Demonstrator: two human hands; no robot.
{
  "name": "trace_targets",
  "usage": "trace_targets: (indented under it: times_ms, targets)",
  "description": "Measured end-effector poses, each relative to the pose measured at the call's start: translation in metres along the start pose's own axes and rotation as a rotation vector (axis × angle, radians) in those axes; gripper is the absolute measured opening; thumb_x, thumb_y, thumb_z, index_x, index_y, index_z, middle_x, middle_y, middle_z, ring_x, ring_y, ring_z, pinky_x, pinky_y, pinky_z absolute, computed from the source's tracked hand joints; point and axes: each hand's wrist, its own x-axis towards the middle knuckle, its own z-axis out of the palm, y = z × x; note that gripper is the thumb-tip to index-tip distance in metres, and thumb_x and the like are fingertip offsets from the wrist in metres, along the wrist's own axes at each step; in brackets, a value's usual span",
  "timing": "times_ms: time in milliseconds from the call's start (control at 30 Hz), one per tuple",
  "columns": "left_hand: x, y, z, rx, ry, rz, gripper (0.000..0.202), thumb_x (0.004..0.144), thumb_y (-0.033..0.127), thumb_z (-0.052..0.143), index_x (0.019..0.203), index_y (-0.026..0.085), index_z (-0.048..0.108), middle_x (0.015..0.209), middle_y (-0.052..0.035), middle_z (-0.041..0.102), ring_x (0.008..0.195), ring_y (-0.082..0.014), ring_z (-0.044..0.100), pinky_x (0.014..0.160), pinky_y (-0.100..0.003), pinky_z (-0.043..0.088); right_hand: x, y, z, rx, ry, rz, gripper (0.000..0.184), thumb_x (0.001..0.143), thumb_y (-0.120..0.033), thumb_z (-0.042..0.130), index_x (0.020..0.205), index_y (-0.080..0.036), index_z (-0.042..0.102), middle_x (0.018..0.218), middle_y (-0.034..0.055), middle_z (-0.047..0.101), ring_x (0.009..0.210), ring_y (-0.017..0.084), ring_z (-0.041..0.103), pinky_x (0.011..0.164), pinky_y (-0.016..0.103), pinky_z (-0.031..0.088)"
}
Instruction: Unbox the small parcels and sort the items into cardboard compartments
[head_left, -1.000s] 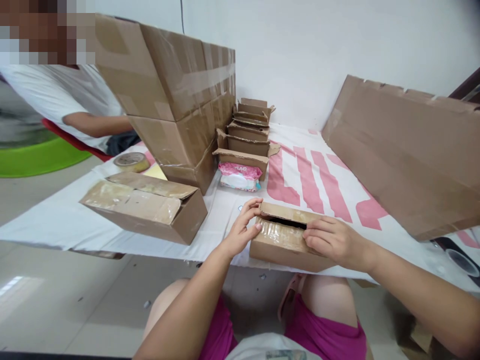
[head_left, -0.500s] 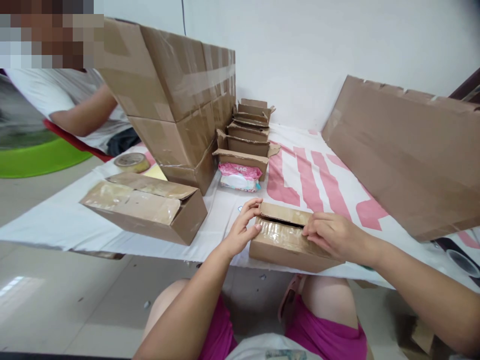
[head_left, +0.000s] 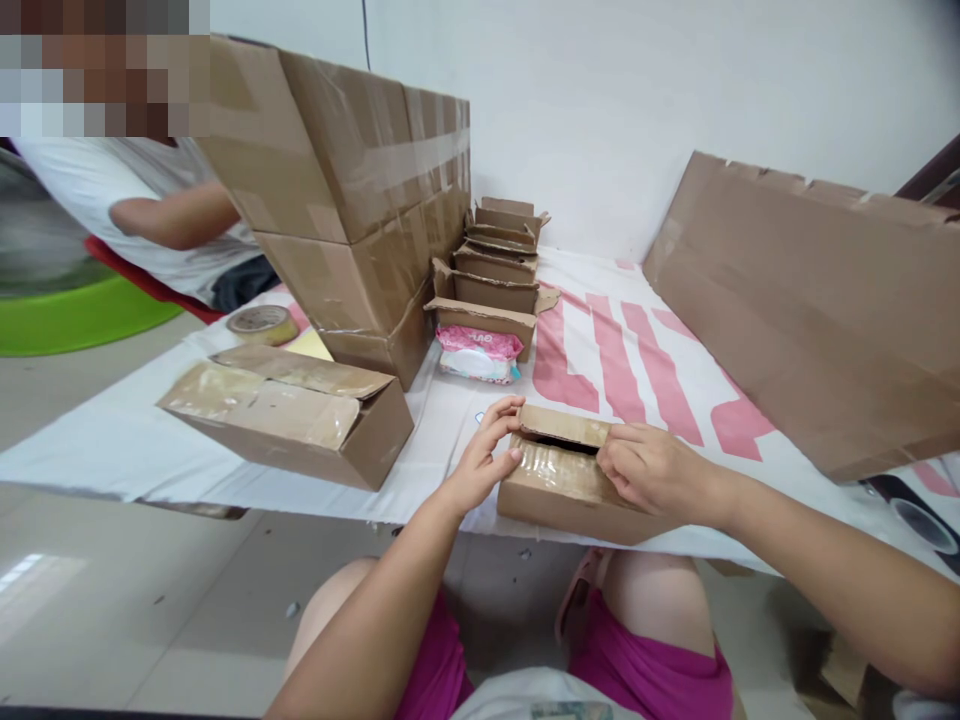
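1 box (head_left: 553, 482) needs steadying: left hand (head_left: 482, 458), fingers spread loosely at its end, should brace; right hand (head_left: 649, 468), curled at the slit (head_left: 564, 444), grip unclear, should work gently.

Nothing can be read for certain. On the pink-and-white soft plastic packet (head_left: 478, 358), a short row of pale capital-like letters (head_left: 481, 338) crosses the pink part, too small and blurred to spell out. Large pinkish-red block shapes (head_left: 662, 370), perhaps characters, are printed on the white fabric cloth (head_left: 97, 455) over the desk; their wording cannot be made out.
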Motion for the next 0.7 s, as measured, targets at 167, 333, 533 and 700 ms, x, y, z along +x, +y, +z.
trace_targets:
  times_ms: [167,333,533,700]
  targets:
    - [0.000,0.002,-0.001,-0.011,-0.003,-0.007,0.037,0.087,0.052,0.051,0.103,0.019,0.057,0.139,-0.0132,0.036,0.131,-0.0302,0.037,0.111,-0.047,0.027,0.001,-0.001,0.005,0.144,0.118,0.136,0.021,0.075,-0.001,0.042,0.075,-0.022,0.041,0.070,0.0012,0.054,0.063,0.013,0.049,0.057,0.025,0.039]
    - [0.000,0.002,-0.001,-0.002,-0.007,-0.013,0.037,0.088,0.052,0.050,0.103,0.019,0.057,0.140,-0.0133,0.035,0.131,-0.0296,0.037,0.111,-0.047,0.027,-0.001,-0.004,-0.003,0.265,0.153,0.227,0.022,0.075,-0.003,0.046,0.075,-0.024,0.039,0.072,0.0010,0.057,0.065,0.013,0.054,0.058,0.025,0.043]
    - [0.000,0.001,-0.001,0.001,-0.006,-0.006,0.035,0.088,0.050,0.051,0.103,0.019,0.056,0.139,-0.0132,0.035,0.131,-0.0293,0.037,0.112,-0.047,0.027,-0.003,-0.003,-0.011,0.357,0.039,0.224,0.021,0.076,-0.005,0.051,0.079,-0.023,0.040,0.084,0.0041,0.064,0.078,0.015,0.061,0.066,0.027,0.048]
    - [0.000,0.000,-0.001,0.004,-0.008,-0.009,0.035,0.088,0.051,0.051,0.103,0.019,0.056,0.140,-0.0132,0.035,0.131,-0.0292,0.037,0.112,-0.046,0.027,-0.002,-0.001,0.005,0.145,0.056,0.078,0.020,0.080,-0.002,0.043,0.076,-0.022,0.045,0.074,0.0038,0.059,0.072,0.016,0.054,0.064,0.029,0.045]
